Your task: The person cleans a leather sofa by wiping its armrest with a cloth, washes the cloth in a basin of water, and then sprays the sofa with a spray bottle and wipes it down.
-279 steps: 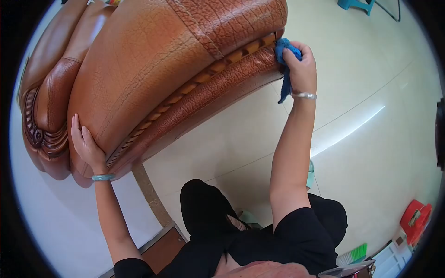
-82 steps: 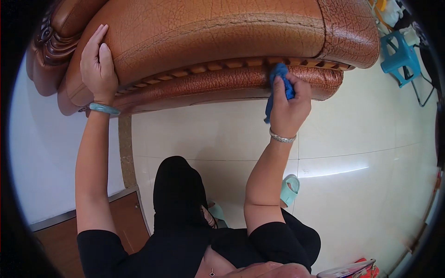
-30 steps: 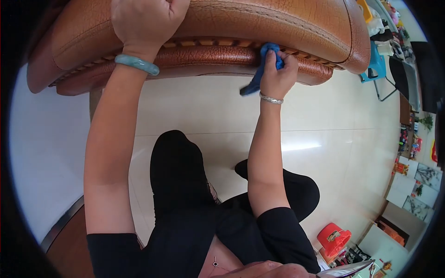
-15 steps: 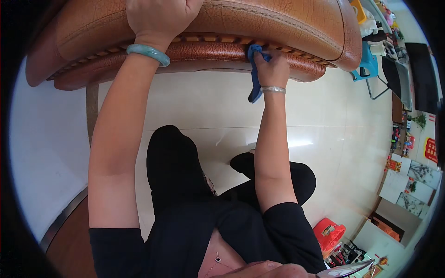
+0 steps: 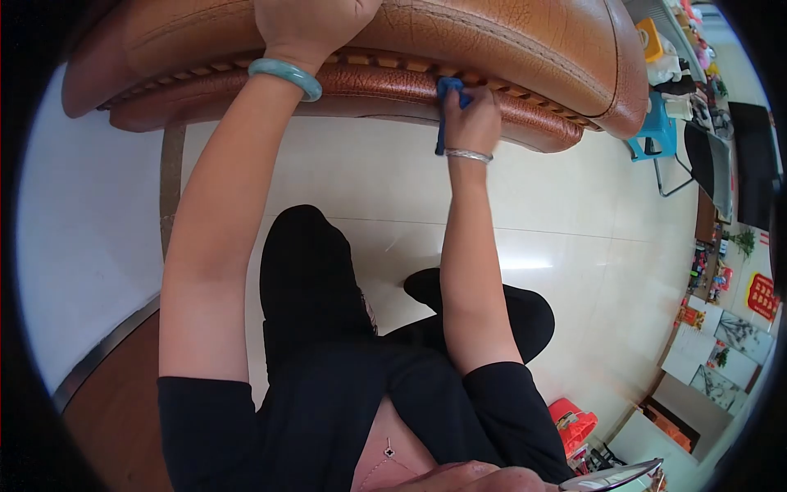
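Your left hand [image 5: 320, 20] has moved along the sofa [image 5: 525, 45], nearer the cloth [image 5: 450, 87] than before; its fingers leave the frame's top edge, so their grip cannot be told. Right of upper centre, your right hand [image 5: 475, 119] pinches the bunched blue cloth at the sofa's lower front, its long axis nearly vertical, loose end pointing down-frame. Creased, glossy brown leather curves across the top, stitched along a seam.
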{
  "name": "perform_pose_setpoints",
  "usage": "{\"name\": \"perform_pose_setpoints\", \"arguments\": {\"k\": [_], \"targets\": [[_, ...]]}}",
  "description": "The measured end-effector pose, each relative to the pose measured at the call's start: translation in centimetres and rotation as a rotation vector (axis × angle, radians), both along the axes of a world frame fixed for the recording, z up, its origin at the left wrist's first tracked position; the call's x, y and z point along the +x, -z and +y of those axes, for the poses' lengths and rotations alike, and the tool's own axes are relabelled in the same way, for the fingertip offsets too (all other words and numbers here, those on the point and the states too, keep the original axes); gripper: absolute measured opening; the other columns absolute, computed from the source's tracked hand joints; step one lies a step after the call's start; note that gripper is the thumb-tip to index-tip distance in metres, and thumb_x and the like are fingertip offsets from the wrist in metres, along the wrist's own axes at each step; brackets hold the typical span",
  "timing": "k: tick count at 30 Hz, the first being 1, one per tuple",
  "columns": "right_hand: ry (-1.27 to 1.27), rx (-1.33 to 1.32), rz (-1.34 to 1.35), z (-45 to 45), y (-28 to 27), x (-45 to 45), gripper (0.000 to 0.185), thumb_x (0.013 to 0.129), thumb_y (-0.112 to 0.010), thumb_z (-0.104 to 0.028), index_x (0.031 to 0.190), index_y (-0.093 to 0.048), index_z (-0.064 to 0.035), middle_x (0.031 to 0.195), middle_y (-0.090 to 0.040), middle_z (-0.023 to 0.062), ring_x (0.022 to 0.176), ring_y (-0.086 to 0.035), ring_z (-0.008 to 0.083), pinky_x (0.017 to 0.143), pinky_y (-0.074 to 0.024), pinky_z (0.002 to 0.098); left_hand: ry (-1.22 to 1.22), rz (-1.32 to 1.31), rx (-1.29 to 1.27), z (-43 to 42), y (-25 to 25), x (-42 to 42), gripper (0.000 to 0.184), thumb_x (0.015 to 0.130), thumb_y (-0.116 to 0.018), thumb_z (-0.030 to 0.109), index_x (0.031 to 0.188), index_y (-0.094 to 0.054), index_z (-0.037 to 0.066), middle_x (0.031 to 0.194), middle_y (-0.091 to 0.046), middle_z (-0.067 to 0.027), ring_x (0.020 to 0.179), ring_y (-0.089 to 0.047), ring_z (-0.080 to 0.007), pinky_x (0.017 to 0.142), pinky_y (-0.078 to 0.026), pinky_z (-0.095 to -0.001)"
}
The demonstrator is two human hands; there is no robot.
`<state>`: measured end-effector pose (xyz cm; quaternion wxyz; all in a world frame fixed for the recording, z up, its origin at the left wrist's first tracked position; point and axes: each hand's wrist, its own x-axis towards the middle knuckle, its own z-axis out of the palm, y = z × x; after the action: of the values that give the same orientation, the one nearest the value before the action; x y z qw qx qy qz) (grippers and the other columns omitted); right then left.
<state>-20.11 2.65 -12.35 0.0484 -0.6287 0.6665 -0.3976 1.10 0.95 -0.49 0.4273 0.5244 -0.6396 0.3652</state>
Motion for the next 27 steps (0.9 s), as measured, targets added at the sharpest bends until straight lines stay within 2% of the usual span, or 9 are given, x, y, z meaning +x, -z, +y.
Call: {"name": "perform_pose_setpoints", "arguments": {"k": [4,5,8,14,17,20,21,24,27], "targets": [[-0.017,0.140,-0.114,-0.3,-0.1,-0.7,0.019,0.074,-0.070,-0.020,0.077,-0.063,-0.0026,0.082,-0.062,0.0181,0.080,-0.061,0.0350,0.070,-0.0489,0.0421,-0.004,0.012,0.059,0.5,-0.8,-0.2,0.026,0.077,-0.058,0.017,0.099,-0.065,0.005,0.108,-0.063,-0.0121,0.104,-0.056,-0.0290,0.093,-0.040,-0.0424],[0.011,0.080,-0.202,-0.1,-0.2,-0.7,0.019,0.074,-0.070,-0.020,0.076,-0.065,-0.0018,0.080,-0.063,0.0187,0.078,-0.062,0.0356,0.070,-0.0489,0.0430,-0.007,0.011,0.085,0.7,-0.9,-0.3,0.026,0.077,-0.058,0.017,0.099,-0.065,0.005,0.108,-0.063,-0.0121,0.104,-0.056,-0.0289,0.093,-0.040,-0.0425],[0.043,-0.028,-0.194,-0.5,0.2,-0.3,0.020,0.073,-0.070,-0.020,0.077,-0.064,-0.0012,0.080,-0.065,0.0194,0.075,-0.063,0.0363,0.070,-0.0490,0.0444,-0.024,0.004,0.074,0.6,-0.7,-0.3,0.027,0.077,-0.058,0.017,0.100,-0.064,0.005,0.109,-0.062,-0.0121,0.104,-0.055,-0.0289,0.094,-0.040,-0.0426],[0.041,0.211,-0.062,-0.9,0.0,0.7,0.020,0.074,-0.070,-0.021,0.077,-0.065,-0.0020,0.080,-0.064,0.0181,0.077,-0.062,0.0362,0.072,-0.0488,0.0432,-0.013,0.020,0.082,0.5,-0.6,-0.2,0.027,0.076,-0.058,0.017,0.100,-0.064,0.005,0.109,-0.062,-0.0121,0.105,-0.055,-0.0288,0.094,-0.039,-0.0424],[-0.126,0.223,-0.121,0.1,-0.6,0.7,0.020,0.074,-0.070,-0.021,0.077,-0.064,-0.0017,0.080,-0.063,0.0174,0.078,-0.061,0.0359,0.072,-0.0485,0.0418,-0.012,0.027,0.065,0.6,-0.8,-0.2,0.027,0.076,-0.059,0.017,0.099,-0.065,0.005,0.108,-0.063,-0.0121,0.105,-0.056,-0.0286,0.093,-0.040,-0.0422],[-0.155,0.005,-0.220,1.3,-0.6,2.9,0.019,0.075,-0.070,-0.020,0.076,-0.064,-0.0012,0.079,-0.062,0.0175,0.077,-0.061,0.0358,0.071,-0.0484,0.0411,0.008,0.044,0.022,0.1,-0.3,0.0,0.026,0.075,-0.058,0.017,0.098,-0.065,0.005,0.107,-0.063,-0.0120,0.105,-0.056,-0.0285,0.093,-0.040,-0.0423],[-0.096,-0.044,-0.263,0.7,-0.3,3.1,0.019,0.076,-0.069,-0.019,0.076,-0.063,-0.0012,0.078,-0.062,0.0173,0.076,-0.060,0.0356,0.071,-0.0482,0.0404,0.008,0.049,0.034,0.3,-0.4,0.0,0.026,0.075,-0.058,0.017,0.098,-0.065,0.005,0.107,-0.063,-0.0120,0.105,-0.056,-0.0285,0.093,-0.040,-0.0422],[-0.081,0.005,-0.336,0.1,0.5,3.3,0.020,0.075,-0.070,-0.020,0.076,-0.064,-0.0011,0.079,-0.063,0.0181,0.076,-0.061,0.0356,0.071,-0.0486,0.0409,0.010,0.051,0.057,0.5,-0.8,0.0,0.026,0.075,-0.058,0.016,0.098,-0.065,0.006,0.107,-0.063,-0.0119,0.104,-0.056,-0.0283,0.093,-0.040,-0.0420],[-0.079,0.174,-0.204,-0.4,0.8,2.9,0.021,0.074,-0.070,-0.021,0.076,-0.065,-0.0003,0.080,-0.064,0.0191,0.077,-0.062,0.0357,0.071,-0.0489,0.0415,0.019,0.049,0.053,0.5,-0.5,-0.1,0.026,0.075,-0.058,0.017,0.097,-0.065,0.006,0.107,-0.063,-0.0118,0.104,-0.056,-0.0282,0.092,-0.041,-0.0417]]}}
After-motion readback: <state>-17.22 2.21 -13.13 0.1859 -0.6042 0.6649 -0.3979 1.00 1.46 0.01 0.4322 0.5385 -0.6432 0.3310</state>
